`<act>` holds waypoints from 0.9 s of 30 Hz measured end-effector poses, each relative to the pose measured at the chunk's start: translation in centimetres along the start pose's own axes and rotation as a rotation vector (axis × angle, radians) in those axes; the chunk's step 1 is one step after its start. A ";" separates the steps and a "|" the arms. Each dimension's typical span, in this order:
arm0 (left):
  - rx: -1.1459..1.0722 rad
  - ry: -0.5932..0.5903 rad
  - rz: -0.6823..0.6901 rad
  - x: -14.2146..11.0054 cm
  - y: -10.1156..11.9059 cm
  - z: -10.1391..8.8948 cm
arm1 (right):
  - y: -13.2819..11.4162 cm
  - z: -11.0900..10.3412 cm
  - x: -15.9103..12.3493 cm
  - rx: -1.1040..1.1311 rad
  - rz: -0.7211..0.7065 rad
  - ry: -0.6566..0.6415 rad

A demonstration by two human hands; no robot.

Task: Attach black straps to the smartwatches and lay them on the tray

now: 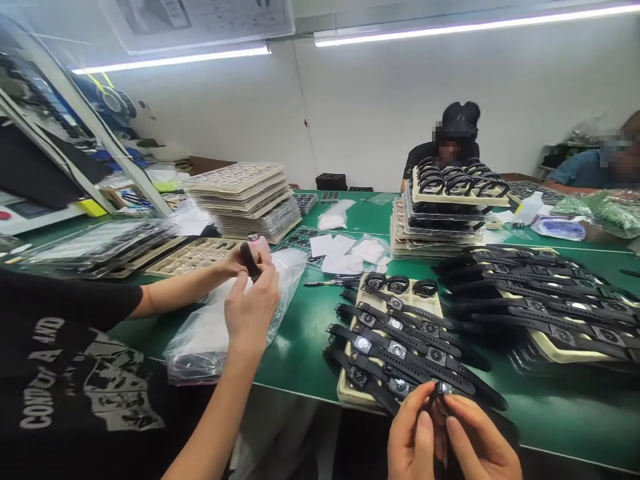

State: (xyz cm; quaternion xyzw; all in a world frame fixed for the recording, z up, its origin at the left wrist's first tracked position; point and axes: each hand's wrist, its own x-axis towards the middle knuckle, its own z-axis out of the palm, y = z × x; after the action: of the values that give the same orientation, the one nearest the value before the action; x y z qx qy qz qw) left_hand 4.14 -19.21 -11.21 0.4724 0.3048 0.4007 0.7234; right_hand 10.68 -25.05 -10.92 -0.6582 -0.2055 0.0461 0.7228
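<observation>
At the lower edge, my left hand (414,437) and my right hand (477,440) are close together, both pinching a black watch strap (440,395) between thumbs and fingertips. Much of the strap is hidden behind my fingers. Just beyond them a cream tray (434,303) bears rows of smartwatches (397,349), most laid face down with straps stretched out flat. In its far row, several watches (399,285) have their straps closed into loops.
To the left, a co-worker's hands (253,287) hold a small black item above a plastic bag (195,340). More strapped watches (563,303) lie on trays at right. Stacked trays (240,193) stand at back left, others (415,233) before a seated person (457,127). White papers (333,247) lie mid-table.
</observation>
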 end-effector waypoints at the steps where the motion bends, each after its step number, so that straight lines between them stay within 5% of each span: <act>1: -0.011 0.021 -0.016 -0.4 -1.1 0.1 | 0.0 0.0 0.0 0.011 0.011 0.018; 4: 0.049 0.029 0.063 -0.5 -2.6 -0.3 | 0.6 -0.6 0.3 0.027 -0.008 0.020; 11: 0.254 0.026 0.225 0.1 -1.7 -1.4 | 1.1 -2.5 2.1 -0.013 -0.339 -0.173; 20: -0.258 -0.202 -0.128 1.4 -1.3 -1.0 | -1.3 -1.1 1.8 -0.086 -0.459 -0.157; 27: -0.006 -0.268 -0.114 1.9 -1.0 -1.7 | -1.1 -1.4 1.8 -0.112 -0.491 -0.144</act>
State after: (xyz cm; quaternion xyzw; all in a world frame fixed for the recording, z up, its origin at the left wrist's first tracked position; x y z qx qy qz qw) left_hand 4.01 -17.02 -12.92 0.5013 0.2304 0.2932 0.7808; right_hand 12.58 -25.91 -9.51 -0.6226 -0.4124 -0.0956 0.6582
